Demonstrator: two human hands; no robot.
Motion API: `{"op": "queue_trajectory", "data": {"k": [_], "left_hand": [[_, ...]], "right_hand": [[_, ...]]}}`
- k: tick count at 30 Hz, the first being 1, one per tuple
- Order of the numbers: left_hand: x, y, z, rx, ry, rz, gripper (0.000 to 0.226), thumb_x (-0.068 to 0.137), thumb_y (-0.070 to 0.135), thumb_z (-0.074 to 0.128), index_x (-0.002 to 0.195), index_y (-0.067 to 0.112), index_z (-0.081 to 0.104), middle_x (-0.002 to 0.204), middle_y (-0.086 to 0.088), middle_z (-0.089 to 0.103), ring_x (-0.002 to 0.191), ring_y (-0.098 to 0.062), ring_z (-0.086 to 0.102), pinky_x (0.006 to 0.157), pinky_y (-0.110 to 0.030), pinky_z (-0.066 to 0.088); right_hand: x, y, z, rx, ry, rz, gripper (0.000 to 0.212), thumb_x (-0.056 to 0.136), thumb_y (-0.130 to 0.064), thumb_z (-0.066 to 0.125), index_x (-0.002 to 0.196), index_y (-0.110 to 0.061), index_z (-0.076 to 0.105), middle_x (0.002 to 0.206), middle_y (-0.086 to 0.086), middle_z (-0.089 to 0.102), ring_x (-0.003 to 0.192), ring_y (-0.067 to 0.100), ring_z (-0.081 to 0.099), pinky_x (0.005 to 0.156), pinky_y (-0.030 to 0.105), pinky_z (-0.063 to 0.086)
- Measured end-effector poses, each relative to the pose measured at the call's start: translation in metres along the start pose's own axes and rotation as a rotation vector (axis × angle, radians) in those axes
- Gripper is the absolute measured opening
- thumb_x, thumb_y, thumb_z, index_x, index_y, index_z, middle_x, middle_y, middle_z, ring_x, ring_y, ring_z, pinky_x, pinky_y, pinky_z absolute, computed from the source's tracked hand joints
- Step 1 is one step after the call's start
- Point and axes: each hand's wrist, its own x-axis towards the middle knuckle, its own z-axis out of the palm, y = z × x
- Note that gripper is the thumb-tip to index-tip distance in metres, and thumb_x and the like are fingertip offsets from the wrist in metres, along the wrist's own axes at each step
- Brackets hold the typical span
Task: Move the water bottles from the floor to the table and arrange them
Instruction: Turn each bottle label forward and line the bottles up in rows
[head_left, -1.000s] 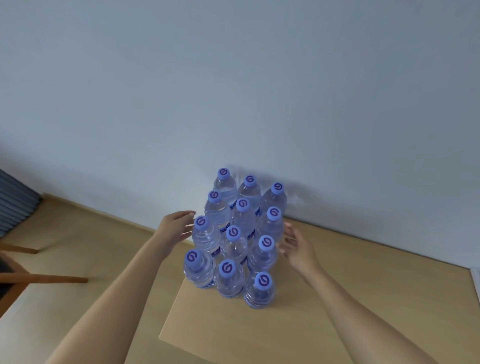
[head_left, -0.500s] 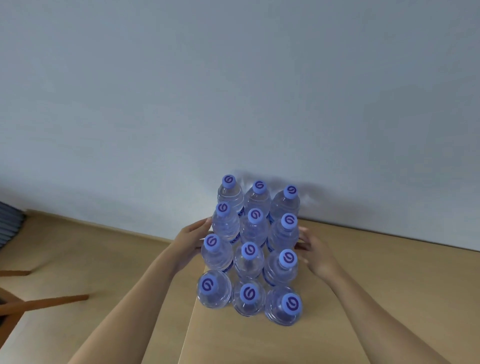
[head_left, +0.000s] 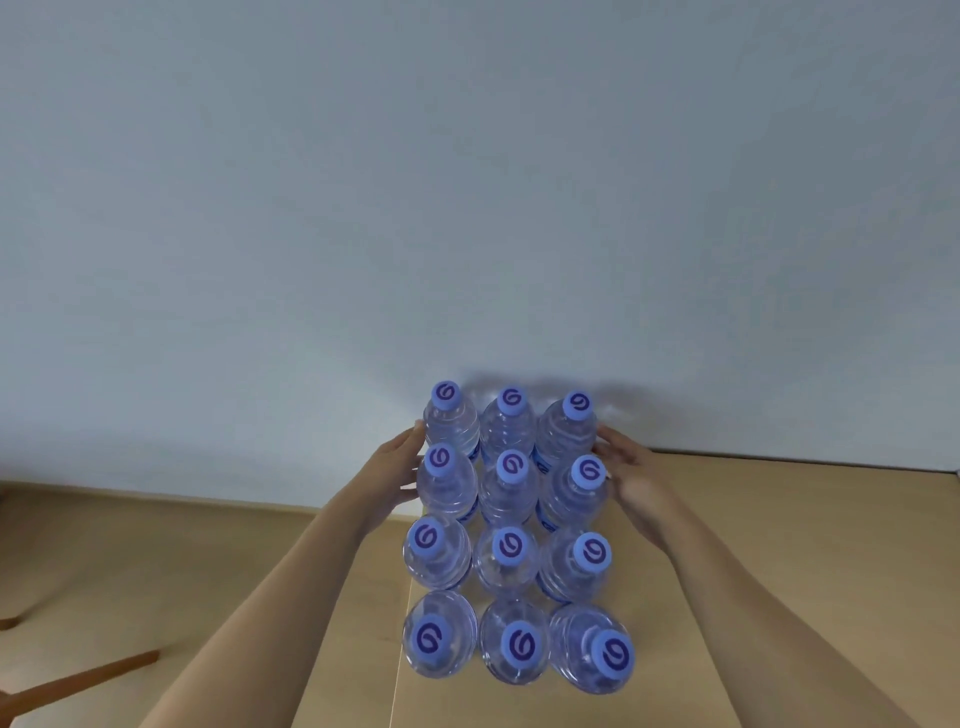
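Several clear water bottles (head_left: 508, 493) with blue caps stand upright in a tight block, three across, on the left end of the light wooden table (head_left: 727, 530), reaching back to the wall. My left hand (head_left: 400, 475) presses flat against the left side of the far rows. On the opposite side my right hand (head_left: 631, 475) presses with straight fingers against the right column. Neither hand curls round a bottle.
The pale wall (head_left: 467, 208) rises right behind the bottles. The table's left edge (head_left: 402, 639) runs just under the left column, with wooden floor (head_left: 156, 561) below. Brown chair legs (head_left: 78, 680) show at the lower left.
Both hands have slid further back along the block's sides and closed in. The bottles now stand in straighter, tighter rows. The view has moved closer over them.
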Motion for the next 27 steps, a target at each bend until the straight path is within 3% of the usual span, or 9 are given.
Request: {"op": "queue_trajectory", "data": {"k": [3, 8, 11, 14, 17, 21, 24, 27], "left_hand": [[0.004, -0.003, 0.000, -0.009, 0.015, 0.005, 0.045, 0.096, 0.057, 0.037, 0.123, 0.027, 0.058, 0.105, -0.002, 0.074, 0.104, -0.023, 0.066, 0.099, -0.045, 0.048], [0.004, -0.001, 0.000, -0.024, -0.006, -0.003, 0.042, 0.095, 0.057, 0.039, 0.119, 0.030, 0.060, 0.106, 0.000, 0.074, 0.106, -0.022, 0.065, 0.100, -0.044, 0.047], [0.000, -0.003, 0.002, -0.048, 0.015, 0.012, 0.039, 0.096, 0.054, 0.042, 0.119, 0.029, 0.061, 0.105, 0.002, 0.073, 0.103, -0.019, 0.065, 0.095, -0.040, 0.049], [-0.009, -0.006, 0.004, -0.041, 0.083, 0.048, 0.042, 0.094, 0.055, 0.047, 0.117, 0.022, 0.060, 0.110, -0.003, 0.069, 0.102, -0.020, 0.063, 0.090, -0.039, 0.051], [-0.020, -0.017, 0.004, -0.023, 0.126, 0.026, 0.050, 0.093, 0.057, 0.048, 0.123, 0.017, 0.056, 0.120, -0.005, 0.063, 0.109, -0.022, 0.060, 0.090, -0.040, 0.050], [-0.049, -0.042, 0.004, -0.012, 0.146, 0.028, 0.055, 0.092, 0.058, 0.049, 0.127, 0.016, 0.052, 0.122, -0.005, 0.060, 0.111, -0.022, 0.059, 0.086, -0.036, 0.050], [-0.077, -0.063, 0.009, -0.023, 0.173, 0.083, 0.049, 0.093, 0.054, 0.051, 0.127, 0.019, 0.054, 0.123, -0.002, 0.063, 0.112, -0.019, 0.060, 0.095, -0.040, 0.051], [-0.111, -0.081, 0.021, -0.081, 0.261, 0.132, 0.041, 0.095, 0.047, 0.051, 0.125, 0.020, 0.054, 0.118, 0.000, 0.064, 0.109, -0.018, 0.061, 0.097, -0.041, 0.050]], "right_hand": [[0.002, 0.001, 0.005, 0.017, 0.042, -0.021, 0.046, 0.091, -0.007, 0.063, 0.130, -0.030, 0.054, 0.130, 0.000, 0.061, 0.117, 0.017, 0.061, 0.100, 0.042, 0.050], [-0.002, 0.002, 0.012, 0.095, 0.080, -0.020, 0.040, 0.093, -0.001, 0.059, 0.123, -0.028, 0.055, 0.117, -0.006, 0.066, 0.102, 0.006, 0.064, 0.075, 0.020, 0.056], [-0.006, 0.007, 0.017, 0.126, 0.157, 0.002, 0.041, 0.093, -0.007, 0.061, 0.131, -0.019, 0.055, 0.120, 0.000, 0.066, 0.106, 0.014, 0.065, 0.079, 0.027, 0.056], [-0.014, 0.012, 0.022, 0.090, 0.235, 0.035, 0.032, 0.092, -0.016, 0.059, 0.123, -0.022, 0.061, 0.115, 0.003, 0.069, 0.104, 0.019, 0.065, 0.093, 0.042, 0.053], [-0.029, 0.020, 0.023, 0.108, 0.262, 0.029, 0.029, 0.095, -0.024, 0.056, 0.122, -0.016, 0.062, 0.116, 0.008, 0.069, 0.108, 0.023, 0.065, 0.096, 0.042, 0.051], [-0.058, 0.036, 0.020, 0.064, 0.236, -0.002, 0.037, 0.091, -0.038, 0.059, 0.124, -0.020, 0.060, 0.122, 0.004, 0.066, 0.115, 0.021, 0.062, 0.102, 0.046, 0.048], [-0.082, 0.044, 0.022, 0.109, 0.265, -0.008, 0.029, 0.095, -0.030, 0.057, 0.120, -0.017, 0.062, 0.116, 0.004, 0.067, 0.110, 0.020, 0.063, 0.100, 0.043, 0.049], [-0.117, 0.055, 0.027, 0.127, 0.318, -0.056, 0.021, 0.097, -0.024, 0.055, 0.111, -0.012, 0.065, 0.107, 0.006, 0.070, 0.101, 0.022, 0.065, 0.085, 0.035, 0.051]]}}
